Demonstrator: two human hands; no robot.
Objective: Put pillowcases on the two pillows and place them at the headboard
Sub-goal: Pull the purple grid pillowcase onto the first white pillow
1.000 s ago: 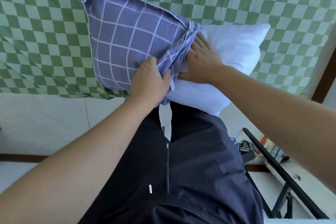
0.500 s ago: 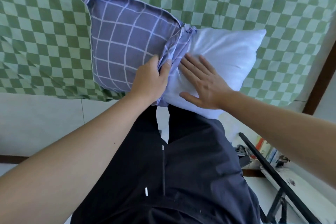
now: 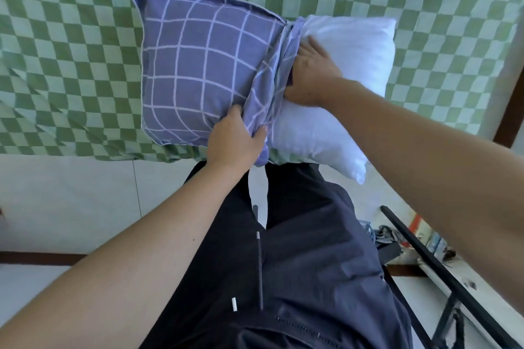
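Observation:
A white pillow (image 3: pixel 348 65) lies on the bed's front edge, its left half inside a purple pillowcase (image 3: pixel 198 65) with a white grid. My left hand (image 3: pixel 235 142) grips the bunched opening of the pillowcase at its lower edge. My right hand (image 3: pixel 309 76) presses on the white pillow right at the bunched opening, its fingertips hidden under the fabric fold. Only one pillow is in view.
The bed is covered by a green checkered sheet (image 3: pixel 71 51). I stand against its edge, dark trousers (image 3: pixel 297 263) below. A black metal rack (image 3: pixel 442 266) with small items stands on the floor at the right. Pale floor tiles (image 3: pixel 71 201) lie at the left.
My right hand moved from lying flat on the white pillow up to the bunched edge of the pillowcase, fingers tucked under it. My left hand kept its grip on the opening.

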